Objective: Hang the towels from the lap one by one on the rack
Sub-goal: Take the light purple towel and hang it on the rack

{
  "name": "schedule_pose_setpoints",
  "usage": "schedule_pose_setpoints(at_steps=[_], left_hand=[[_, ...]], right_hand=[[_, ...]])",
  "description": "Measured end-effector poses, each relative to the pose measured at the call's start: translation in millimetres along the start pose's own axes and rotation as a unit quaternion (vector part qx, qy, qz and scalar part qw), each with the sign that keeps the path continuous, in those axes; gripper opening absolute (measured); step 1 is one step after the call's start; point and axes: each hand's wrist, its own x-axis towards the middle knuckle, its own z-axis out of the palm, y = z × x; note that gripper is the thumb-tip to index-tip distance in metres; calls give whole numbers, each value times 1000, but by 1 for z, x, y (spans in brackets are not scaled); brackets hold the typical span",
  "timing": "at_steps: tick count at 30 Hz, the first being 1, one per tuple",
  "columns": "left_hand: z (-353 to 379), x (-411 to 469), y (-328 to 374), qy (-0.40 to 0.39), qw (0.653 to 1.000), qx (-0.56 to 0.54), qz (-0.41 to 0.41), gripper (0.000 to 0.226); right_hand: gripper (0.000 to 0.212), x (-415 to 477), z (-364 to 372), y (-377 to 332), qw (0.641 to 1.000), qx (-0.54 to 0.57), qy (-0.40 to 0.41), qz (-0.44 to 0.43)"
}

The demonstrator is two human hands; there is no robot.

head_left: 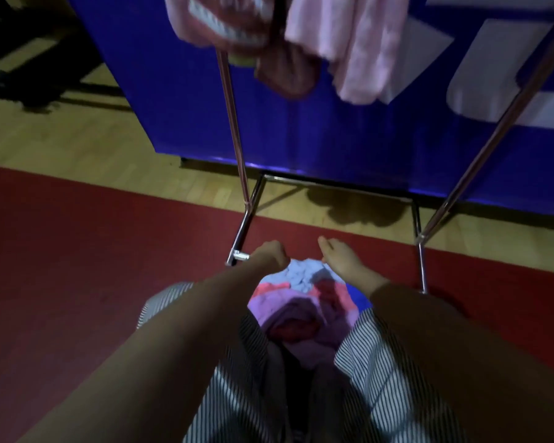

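Note:
A pile of towels lies on my lap between striped trouser legs: a light blue towel [304,272] on the far end, a red one [333,292] and a purple one [301,318] nearer me. My left hand [271,253] rests at the blue towel's left edge, fingers curled onto it. My right hand [341,255] touches its right edge, thumb stretched out. The metal rack [234,129] stands in front of me, with a dark pink towel [237,24] and a pale pink towel [359,43] hanging at the top.
Behind the rack stands a blue panel [173,75] with white shapes. The floor is red mat [61,251] near me and wooden boards [61,145] beyond. The rack's base bar [333,183] and right leg [493,129] frame my knees. Dark equipment sits at the upper left.

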Motion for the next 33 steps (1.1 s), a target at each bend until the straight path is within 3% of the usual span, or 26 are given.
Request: schedule_pose_setpoints(at_steps=[7,14,17,20,24,27,31,33], left_hand=[[58,63,-34,-111,992,13,-57,37],[137,95,-118,-123,981,98,-113,37],[163,107,-132,-143,981,58,-119,39],[190,125,-133,-150,984,-9,-96,45],[230,143,-140,-144,985,-49,-77,65],[230,139,-128,-122,987,-48,-95,58],[227,153,-128,-93,992,4,-88,42],[219,154,-127,-93,995,23,-40,38]], right_hand=[[29,47,31,45,996,-52,-69,12],[30,75,82,99,991,-85,-92,38],[28,87,105,102,984,-129,-119,21],[20,101,129,112,985,-95,-143,32],[34,104,136,132,984,-75,-155,48],[22,103,136,143,984,-81,-141,77],[37,108,134,153,981,-84,-150,89],[37,110,132,154,982,-81,-144,91]])
